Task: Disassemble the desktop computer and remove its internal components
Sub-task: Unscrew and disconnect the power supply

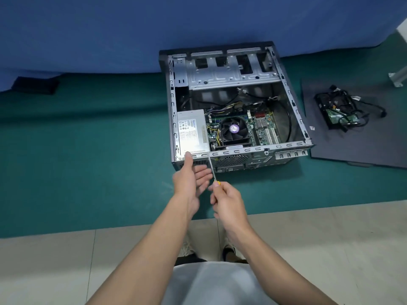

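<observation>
The person wears a pale grey shirt (211, 285). Both forearms (154, 238) are bare, and light shoes (186, 248) with dark openings show beyond the shirt's hem.

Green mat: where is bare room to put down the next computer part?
The widest bare patch is the green mat left of the computer case, down to the tile floor. The near half of the black panel, before the drive with cables, is free. Crowded: the case's near left corner, where left hand, right hand and screwdriver are.
</observation>
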